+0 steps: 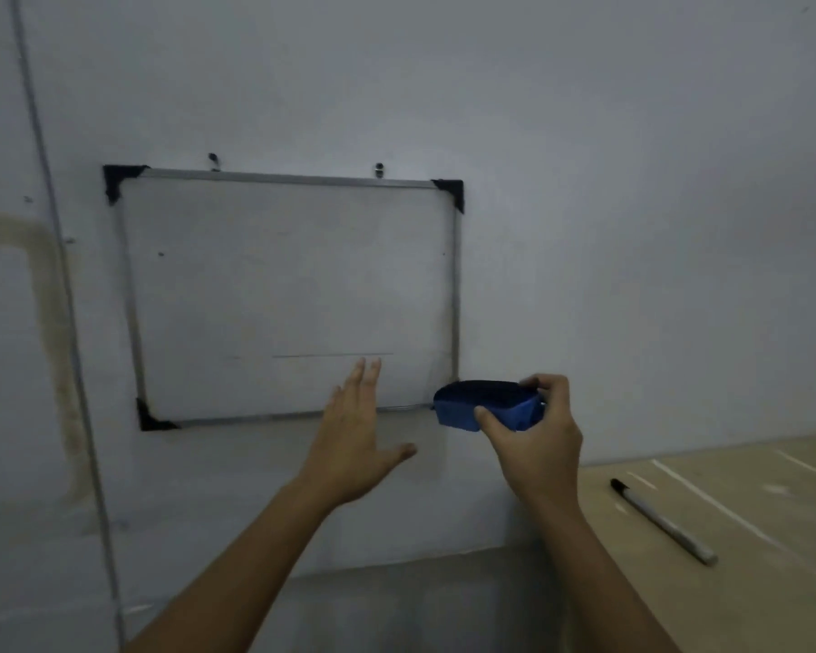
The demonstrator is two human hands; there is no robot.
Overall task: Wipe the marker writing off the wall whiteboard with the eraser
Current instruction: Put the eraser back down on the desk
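A small whiteboard (pixel 283 275) with a metal frame and black corner caps hangs on the grey wall. Its surface looks almost blank; one thin faint horizontal line (pixel 333 355) runs low on it. My right hand (pixel 535 445) grips a blue eraser (pixel 486 407) at the board's lower right corner, which the eraser covers. My left hand (pixel 359 435) is flat and open, fingers together, overlapping the board's bottom edge near the middle; whether it touches the board I cannot tell.
A wooden table (pixel 726 582) stands at the right against the wall, with a grey marker (pixel 663 521) with a black cap lying on it. A thin cable (pixel 67 294) runs down the wall left of the board.
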